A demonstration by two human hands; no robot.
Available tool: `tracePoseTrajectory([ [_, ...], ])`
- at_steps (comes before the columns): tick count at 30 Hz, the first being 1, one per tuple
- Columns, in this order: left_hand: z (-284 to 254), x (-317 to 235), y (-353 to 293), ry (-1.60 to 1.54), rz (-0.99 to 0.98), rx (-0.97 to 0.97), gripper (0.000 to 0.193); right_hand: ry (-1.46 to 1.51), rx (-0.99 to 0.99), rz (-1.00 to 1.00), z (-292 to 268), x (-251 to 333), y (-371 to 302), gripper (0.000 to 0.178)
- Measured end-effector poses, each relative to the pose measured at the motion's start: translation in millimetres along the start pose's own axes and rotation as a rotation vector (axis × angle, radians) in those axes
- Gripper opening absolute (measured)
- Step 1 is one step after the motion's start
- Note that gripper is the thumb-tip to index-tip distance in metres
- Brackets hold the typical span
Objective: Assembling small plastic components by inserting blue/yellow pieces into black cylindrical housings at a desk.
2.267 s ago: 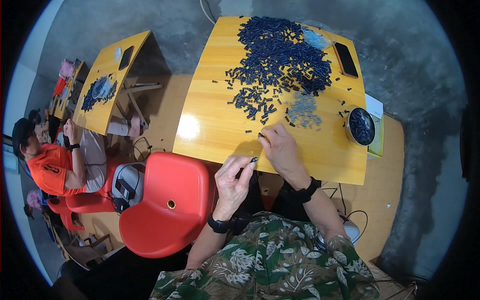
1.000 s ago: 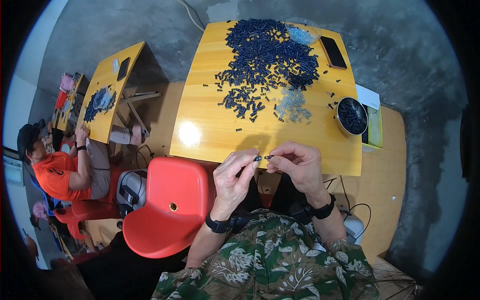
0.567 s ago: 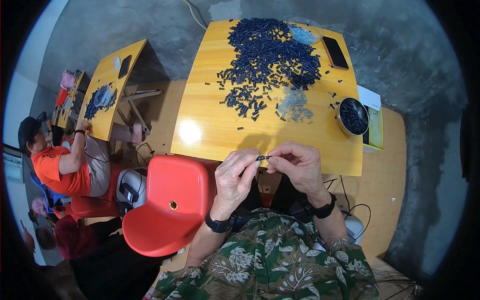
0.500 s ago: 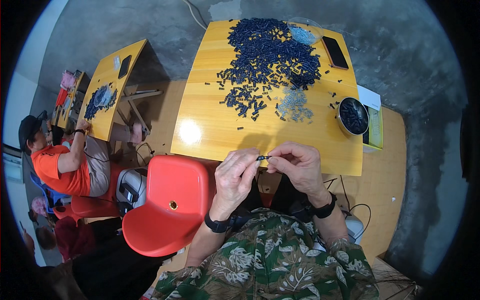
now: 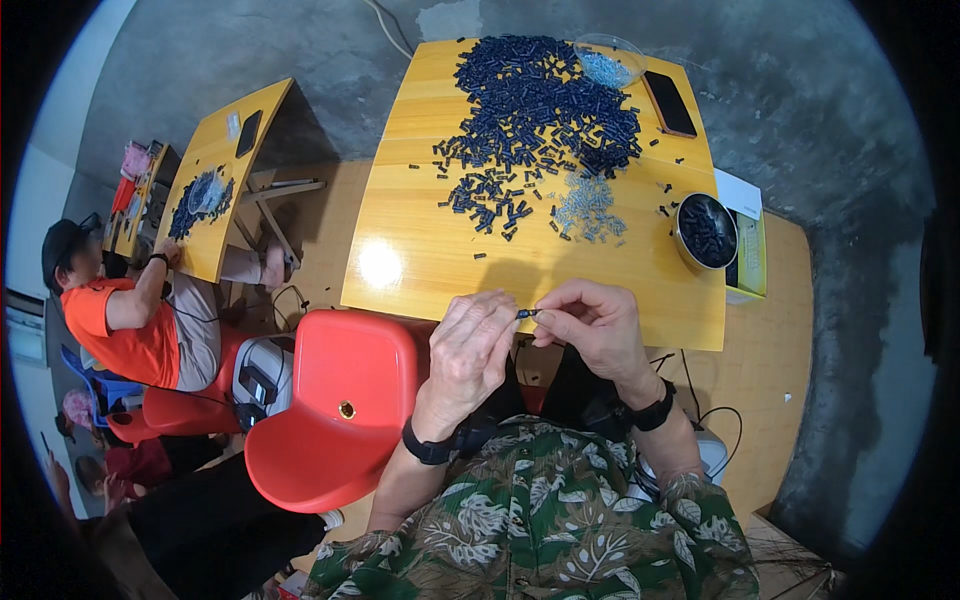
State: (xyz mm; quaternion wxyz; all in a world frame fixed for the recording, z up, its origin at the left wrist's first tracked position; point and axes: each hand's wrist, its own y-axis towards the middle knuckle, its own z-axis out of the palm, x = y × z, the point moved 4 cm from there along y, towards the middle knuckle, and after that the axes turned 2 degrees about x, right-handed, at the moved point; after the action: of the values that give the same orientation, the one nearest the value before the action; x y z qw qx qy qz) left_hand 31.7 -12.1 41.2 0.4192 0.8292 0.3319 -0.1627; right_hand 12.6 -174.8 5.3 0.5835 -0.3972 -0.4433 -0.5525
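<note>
Small dark piece [image 5: 527, 313] — a short tube-like bit, too tiny to make out in detail — sits pinched between both hands just off the near edge of the yellow desk [image 5: 420, 250], above the person's lap. The left hand [image 5: 470, 350] is curled, fingertips pressed together on one end of it; the right hand [image 5: 590, 325] nips the other end between thumb and forefinger, the remaining fingers folded in. Held close to the body like this, the piece is likely easier to see and to steady than it would be out over the desk.

On the desk, a big heap of dark pieces [image 5: 540, 100] spreads across the far half, thinning into loose strays toward the person, probably so single ones can be picked off the near fringe. A smaller patch of pale, clear bits [image 5: 588, 208] lies just beside that fringe on the right, and a clear bowl [image 5: 610, 62] with more pale bits stands at the far edge. A round metal dish [image 5: 706, 231] holding dark pieces sits at the right edge, within reach of the right hand — apart from the heap. A phone [image 5: 671, 103] lies at the far right corner, out of the way.

To the left stands a red chair [image 5: 340, 400], and further off a person in an orange shirt [image 5: 115, 325] works at another yellow desk [image 5: 225, 180].
</note>
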Motion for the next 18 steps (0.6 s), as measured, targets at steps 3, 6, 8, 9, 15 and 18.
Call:
tracePoseTrajectory([
  [3, 1, 1, -1, 0.009, 0.0, 0.009, 0.019, -0.078, 0.026, -0.044, -1, 0, 2, 0.009],
  [6, 0, 2, 0, -0.014, -0.014, 0.012, 0.018, -0.055, 0.06, -0.035, -2, 0, 4, 0.01],
  [8, 0, 0, 0, -0.04, -0.011, 0.03, 0.017, 0.045, 0.075, 0.036, -2, -4, 6, 0.01],
  [9, 0, 1, 0, -0.041, -0.011, 0.03, 0.017, 0.048, 0.085, 0.042, -3, -5, 7, 0.01],
  [15, -1, 1, -1, -0.051, -0.04, 0.017, 0.017, 0.254, 0.182, 0.187, -8, -17, 16, 0.011],
  [18, 3, 0, -2, -0.113, -0.065, 0.005, 0.018, 0.601, 0.296, 0.326, -11, -38, 21, 0.011],
])
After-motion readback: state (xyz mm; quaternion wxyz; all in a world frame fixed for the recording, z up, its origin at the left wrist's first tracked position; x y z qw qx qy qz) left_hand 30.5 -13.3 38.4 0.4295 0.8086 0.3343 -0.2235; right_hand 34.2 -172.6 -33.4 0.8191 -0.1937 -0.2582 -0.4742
